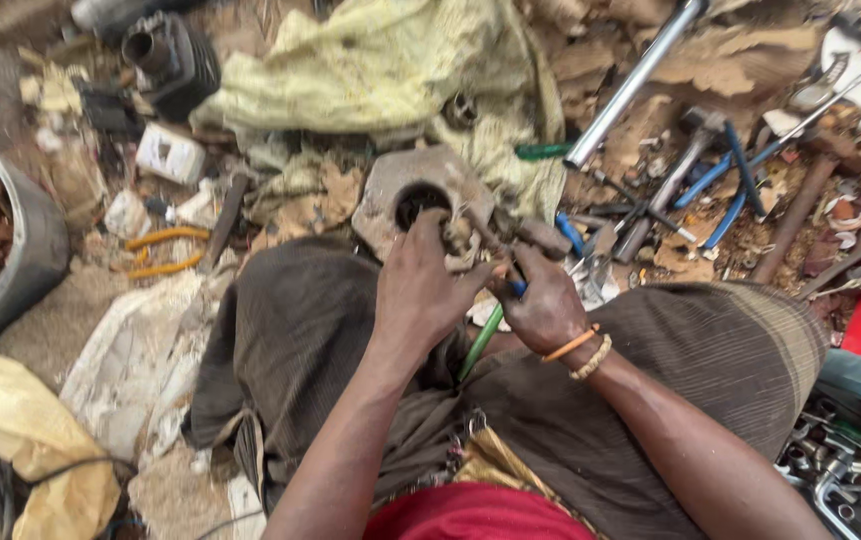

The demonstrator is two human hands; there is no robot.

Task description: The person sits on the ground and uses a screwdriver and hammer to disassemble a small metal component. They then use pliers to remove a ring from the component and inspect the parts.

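Nearest the camera, the person sits on the ground with knees spread under brown striped cloth (730,350). Both forearms reach forward between the knees.

The left hand (420,285) is clenched around a small grimy metal part (462,238), held just in front of the knees. The right hand (545,305), wearing orange and beaded bands at the wrist, grips a blue-handled tool (510,270) whose tip bears on that same part. A green-handled tool (480,342) lies slanted between the two hands, against the lap; whether either hand holds it cannot be told.

Just beyond the hands, a grey metal block with a round bore (412,190) rests on the ground, touching or just behind the held part.

Further out to the right, blue-handled pliers (735,185) and a hammer (685,160) lie among scrap. To the left lie orange-handled pliers (162,250).

Farthest, a yellowish cloth (380,65) and a chrome tube (635,80) lie at the top.
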